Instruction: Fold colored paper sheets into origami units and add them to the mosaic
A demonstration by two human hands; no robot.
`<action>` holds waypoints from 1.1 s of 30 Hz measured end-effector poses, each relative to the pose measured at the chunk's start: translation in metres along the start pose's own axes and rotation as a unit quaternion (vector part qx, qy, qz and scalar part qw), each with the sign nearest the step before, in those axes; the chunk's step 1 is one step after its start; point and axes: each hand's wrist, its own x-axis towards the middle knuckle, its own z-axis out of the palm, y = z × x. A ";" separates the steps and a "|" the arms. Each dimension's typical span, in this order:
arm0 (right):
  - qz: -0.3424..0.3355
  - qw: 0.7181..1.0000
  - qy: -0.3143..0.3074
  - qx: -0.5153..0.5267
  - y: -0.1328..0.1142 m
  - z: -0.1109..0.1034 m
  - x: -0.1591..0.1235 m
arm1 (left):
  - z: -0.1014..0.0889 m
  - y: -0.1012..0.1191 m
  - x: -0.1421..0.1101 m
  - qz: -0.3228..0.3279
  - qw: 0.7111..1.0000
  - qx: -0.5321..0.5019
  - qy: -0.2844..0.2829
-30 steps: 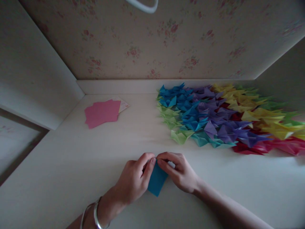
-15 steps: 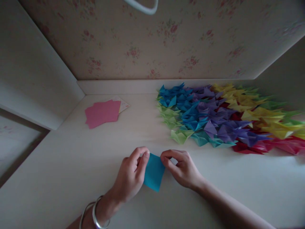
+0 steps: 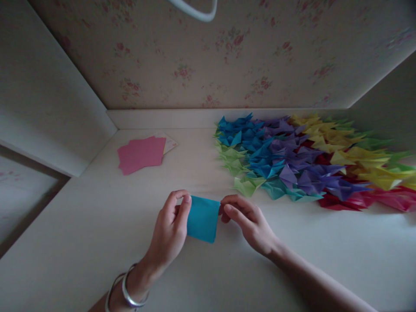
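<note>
A folded square of blue origami paper (image 3: 203, 219) is held up above the white tabletop. My left hand (image 3: 172, 224) pinches it along its left edge, thumb on the near face and fingers behind. My right hand (image 3: 242, 219) is at the paper's upper right corner, fingers curled loosely with the thumb a little apart from them. Its fingertips are at the corner, but whether they touch it is hard to see.
Rows of folded paper cranes (image 3: 286, 160) in blue, purple, yellow, green and red cover the right back of the table (image 3: 97, 225). Pink paper sheets (image 3: 142, 155) lie at the back left. Behind stands a floral wall (image 3: 195, 65); a white cable (image 3: 198, 15) hangs at the top.
The blue paper has been raised and turned so its face shows squarer to me. My left hand moved up and left with it. My right hand's pinch on the corner has loosened.
</note>
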 end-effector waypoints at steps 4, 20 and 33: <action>0.035 0.998 -0.039 0.023 -0.001 0.004 0.002 | 0.000 0.007 -0.002 -0.078 0.992 -0.054 -0.081; 0.107 0.985 -0.030 0.134 0.002 0.005 0.005 | -0.002 0.003 0.001 -0.066 0.981 -0.147 -0.110; 0.173 0.935 -0.061 0.305 0.004 0.004 0.004 | -0.003 0.001 0.001 -0.062 0.962 -0.222 -0.145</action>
